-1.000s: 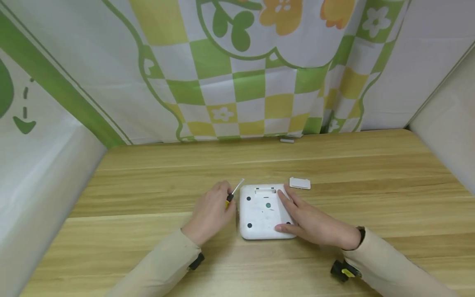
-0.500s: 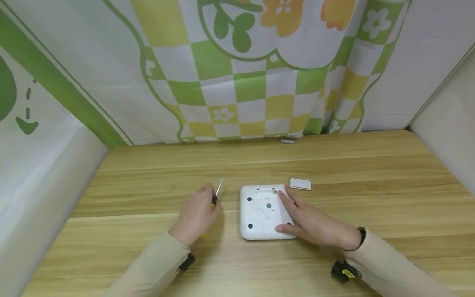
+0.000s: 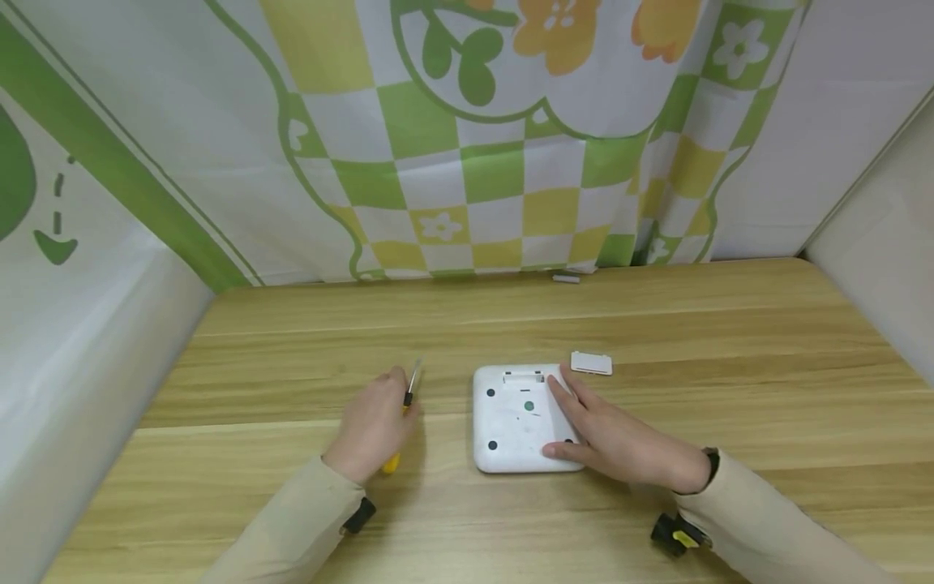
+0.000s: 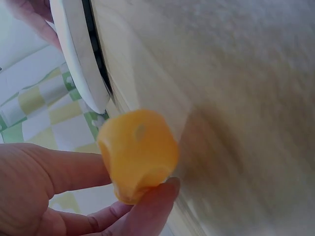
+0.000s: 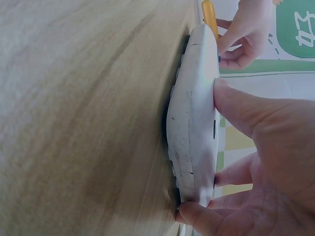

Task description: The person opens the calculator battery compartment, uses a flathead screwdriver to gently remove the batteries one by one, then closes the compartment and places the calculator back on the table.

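Observation:
A white square device [image 3: 518, 422] lies with its back up, small dark round feet and a slot-like recess at its far edge. My right hand [image 3: 620, 430] rests on its right side, thumb and fingers spread over the back; in the right wrist view fingers also touch the edge of the device [image 5: 192, 118]. Left of the device, my left hand [image 3: 375, 422] grips a screwdriver [image 3: 392, 463], metal tip pointing away. The left wrist view shows its yellow handle [image 4: 140, 152] between thumb and fingers. A small white cover [image 3: 591, 362] lies beyond the device's far right corner.
A small grey piece [image 3: 565, 279] lies at the back edge of the wooden table [image 3: 255, 365]. Behind it hangs a green and yellow checked curtain [image 3: 492, 174]. White sheeting covers the left side.
My left hand has moved left, away from the device, carrying the screwdriver with it. The right hand has stayed on the device.

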The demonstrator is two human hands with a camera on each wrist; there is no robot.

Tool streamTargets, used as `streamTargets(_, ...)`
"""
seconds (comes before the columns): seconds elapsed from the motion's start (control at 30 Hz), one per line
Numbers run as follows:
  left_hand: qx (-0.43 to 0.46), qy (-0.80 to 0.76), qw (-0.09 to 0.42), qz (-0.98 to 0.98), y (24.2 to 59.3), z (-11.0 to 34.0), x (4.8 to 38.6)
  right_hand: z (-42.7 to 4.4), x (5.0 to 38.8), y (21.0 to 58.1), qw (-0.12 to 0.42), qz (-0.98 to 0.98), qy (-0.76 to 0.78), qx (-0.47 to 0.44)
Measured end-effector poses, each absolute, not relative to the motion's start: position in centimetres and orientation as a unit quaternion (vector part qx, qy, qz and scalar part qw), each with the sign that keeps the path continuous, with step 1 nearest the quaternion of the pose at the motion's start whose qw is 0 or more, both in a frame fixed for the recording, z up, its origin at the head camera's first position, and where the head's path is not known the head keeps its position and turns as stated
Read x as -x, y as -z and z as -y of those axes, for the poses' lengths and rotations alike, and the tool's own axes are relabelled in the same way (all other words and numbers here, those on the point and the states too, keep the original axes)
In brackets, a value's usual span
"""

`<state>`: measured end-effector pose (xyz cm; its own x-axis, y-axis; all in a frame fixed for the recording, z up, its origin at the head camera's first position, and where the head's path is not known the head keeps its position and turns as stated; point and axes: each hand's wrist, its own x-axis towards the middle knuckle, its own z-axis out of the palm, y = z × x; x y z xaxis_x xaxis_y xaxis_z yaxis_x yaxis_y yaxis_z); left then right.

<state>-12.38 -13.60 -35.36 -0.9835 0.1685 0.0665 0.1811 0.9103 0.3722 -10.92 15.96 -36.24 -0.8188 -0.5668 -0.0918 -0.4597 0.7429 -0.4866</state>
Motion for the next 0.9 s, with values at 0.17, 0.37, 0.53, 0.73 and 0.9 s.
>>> streamTargets(0.17, 0.078, 0.193, -0.007, 0.978, 35.35, 14.10, 12.42, -15.87, 10.90, 36.25, 0.118, -0.927, 0.225, 0.276)
streamTargets(0.37, 0.059, 0.180, -0.033, 0.981, 35.33, 14.49, 12.49, -15.90, 10.85, 36.27, 0.115, -0.928, 0.223, 0.275)
streamTargets(0.53, 0.050, 0.176, -0.044, 0.982, 35.36, 14.58, 12.54, -15.87, 10.86, 36.26, 0.114, -0.928, 0.223, 0.275)
streamTargets(0.73, 0.047, 0.176, -0.051, 0.982, 35.27, 14.58, 12.54, -15.90, 10.87, 36.28, 0.115, -0.927, 0.226, 0.276)
streamTargets(0.9, 0.045, 0.176, -0.049, 0.982, 35.32, 14.64, 12.54, -15.94, 10.90, 36.30, 0.119, -0.926, 0.229, 0.276)
